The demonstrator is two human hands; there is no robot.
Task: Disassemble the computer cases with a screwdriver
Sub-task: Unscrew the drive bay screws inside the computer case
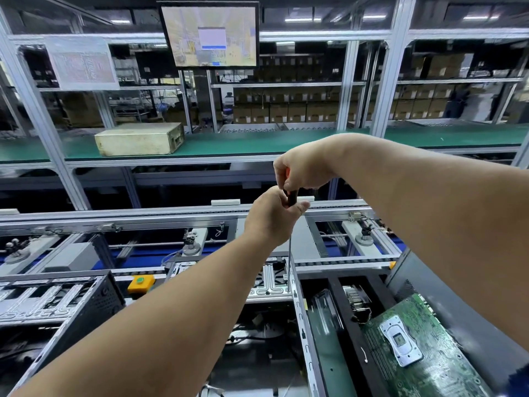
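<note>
Gripping screwdriver (291, 197) upright | right hand (303, 170) fingers curled atop | left hand (272, 216) fingers wrapped below

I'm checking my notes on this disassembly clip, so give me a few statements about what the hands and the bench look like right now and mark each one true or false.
1. Both hands hold the screwdriver. True: the right hand grips the top of the handle and the left hand holds it just below.
2. The screwdriver lies flat on the conveyor. False: it stands nearly upright, its shaft pointing down into the open computer case.
3. A green circuit board lies at the lower right. True.
4. The monitor overhead is switched off. False: its screen is lit.
5. The beige box sits on the green shelf. True.
</note>
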